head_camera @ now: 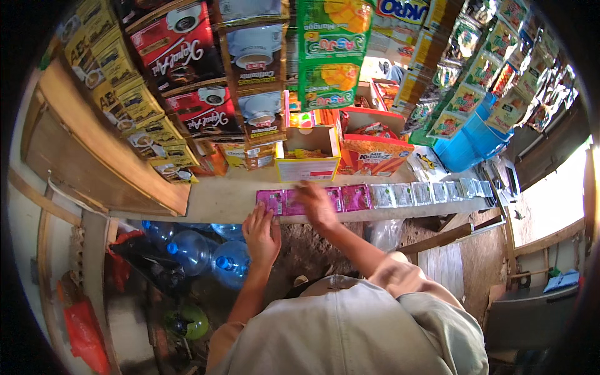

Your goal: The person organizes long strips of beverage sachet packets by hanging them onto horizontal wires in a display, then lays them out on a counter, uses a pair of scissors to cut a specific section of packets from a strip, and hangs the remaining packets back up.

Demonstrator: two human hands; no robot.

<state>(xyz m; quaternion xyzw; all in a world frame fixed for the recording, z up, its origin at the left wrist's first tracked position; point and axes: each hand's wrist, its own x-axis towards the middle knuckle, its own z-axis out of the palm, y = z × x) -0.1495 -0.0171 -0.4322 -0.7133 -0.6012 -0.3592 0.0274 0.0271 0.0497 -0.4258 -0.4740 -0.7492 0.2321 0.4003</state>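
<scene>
A strip of joined purple sachets (357,197) lies flat along the front edge of the counter (220,197). Its left end is under the fingertips of my left hand (262,236), which rests on it from the front with extended fingers. Over the middle of the strip is my right hand (316,206), blurred by motion and covering part of the sachets. Whether it holds anything is unclear. A row of silvery sachets (403,194) continues to the right along the same edge.
Hanging sachet strips, with red coffee packs (201,110) and green drink packs (330,84), crowd the space above. Behind the purple strip stand a yellow-edged box (307,168) and a red-orange snack box (375,157). A blue container (473,140) is at right; large blue bottles (192,253) lie below.
</scene>
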